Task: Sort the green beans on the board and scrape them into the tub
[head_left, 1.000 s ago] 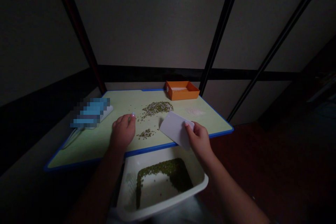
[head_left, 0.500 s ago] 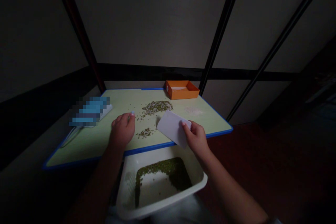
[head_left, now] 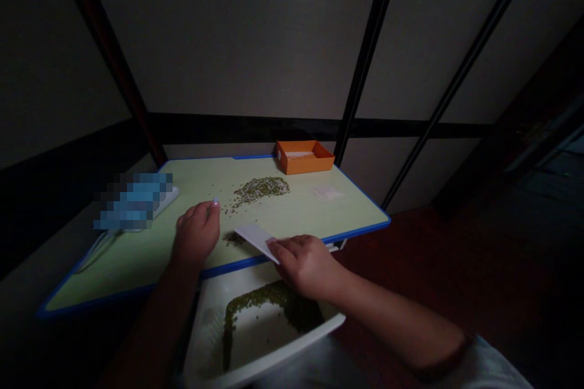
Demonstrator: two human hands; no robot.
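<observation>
My right hand (head_left: 303, 264) grips a thin, stiff white card (head_left: 257, 238), tilted over the near edge of the table (head_left: 141, 258). Under the card's left end lies a small heap of mung beans (head_left: 230, 238), partly covered. Further back a larger pile of mung beans (head_left: 262, 188) is mixed with pale grains. My left hand (head_left: 198, 234) is curled closed just left of the small heap; whatever its fingers may hold is hidden. Below the table edge, a white plastic basin (head_left: 201, 322) has mung beans along its far and right sides, partly hidden by my right hand.
An orange open box (head_left: 306, 164) with pale contents stands at the back right. Nearer, pale grains (head_left: 325, 193) are scattered on the tabletop. A blurred-out blue device (head_left: 137, 200) with a white cable sits at the left. Panelled walls close off the back.
My right hand has brought the white card left and toward me, turning it nearly edge-on, over the small heap. The left hand keeps its curled pose. The view has shifted slightly right.
</observation>
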